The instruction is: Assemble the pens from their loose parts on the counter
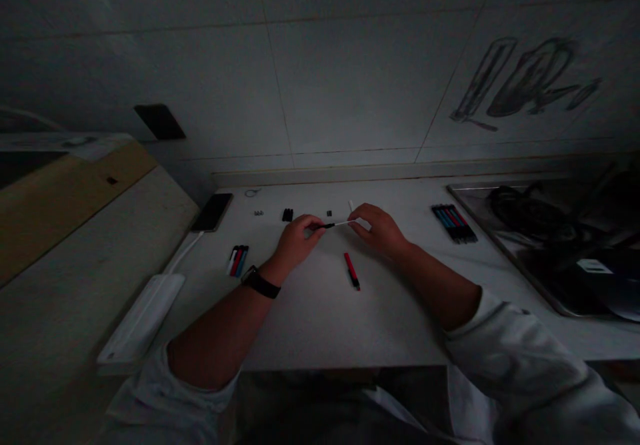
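Far left, a white power strip lies along the near-left edge of the counter, and its cable runs up to a dark phone farther back. Just right of that, a small cluster of pen parts, white, red and blue, lies flat. Behind them sit some black bits.

Now the left hand, with a black watch on its wrist: its fingers are pinched narrow on the black end of a thin white refill. The refill spans the gap between both hands, just above the counter, toward its far middle. Nearer, a red pen piece lies alone, apart from both hands.

The right hand has its fingers closed on the refill's white end. Whether the white stub poking out behind it is in that grip too, one cannot tell.

Further right, a bundle of pens lies flat. At the far right is a sink holding dark things too dim to make out.
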`<state>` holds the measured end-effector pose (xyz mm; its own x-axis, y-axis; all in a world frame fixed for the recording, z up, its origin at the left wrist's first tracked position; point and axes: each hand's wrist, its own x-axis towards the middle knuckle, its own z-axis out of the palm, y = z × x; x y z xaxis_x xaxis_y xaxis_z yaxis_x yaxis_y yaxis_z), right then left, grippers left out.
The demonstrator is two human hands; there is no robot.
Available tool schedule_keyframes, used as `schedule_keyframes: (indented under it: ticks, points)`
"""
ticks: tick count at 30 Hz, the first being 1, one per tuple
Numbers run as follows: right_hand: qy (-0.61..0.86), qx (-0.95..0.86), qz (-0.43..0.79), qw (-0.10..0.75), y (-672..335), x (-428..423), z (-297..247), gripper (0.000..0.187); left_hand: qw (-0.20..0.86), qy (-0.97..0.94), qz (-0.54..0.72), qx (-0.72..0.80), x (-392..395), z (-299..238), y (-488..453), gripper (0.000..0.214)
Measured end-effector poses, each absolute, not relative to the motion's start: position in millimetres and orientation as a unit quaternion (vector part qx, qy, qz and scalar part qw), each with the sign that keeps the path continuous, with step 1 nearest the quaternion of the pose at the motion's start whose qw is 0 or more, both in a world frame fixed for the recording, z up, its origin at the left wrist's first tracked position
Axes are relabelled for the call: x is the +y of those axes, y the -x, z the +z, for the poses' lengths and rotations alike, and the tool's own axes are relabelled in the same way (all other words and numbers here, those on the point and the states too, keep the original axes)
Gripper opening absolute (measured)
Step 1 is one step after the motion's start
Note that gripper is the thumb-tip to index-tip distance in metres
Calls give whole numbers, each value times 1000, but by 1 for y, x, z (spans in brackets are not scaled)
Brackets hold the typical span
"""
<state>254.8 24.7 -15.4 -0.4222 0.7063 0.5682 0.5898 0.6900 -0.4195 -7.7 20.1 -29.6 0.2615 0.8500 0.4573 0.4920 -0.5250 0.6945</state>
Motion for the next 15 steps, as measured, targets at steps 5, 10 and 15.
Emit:
schedule_keyframes:
  ticks: [5,10,15]
  points:
    - [383,-847,86,358,-254,23,-17,21,199,-793,398,416,17,-26,8,10]
    - [400,-852,107,321,-254,24,-18,27,198,-817,360,406,18,-28,8,10]
    - [483,-812,132,300,-256,25,-16,33,208,-778,405,433,20,-29,9,13]
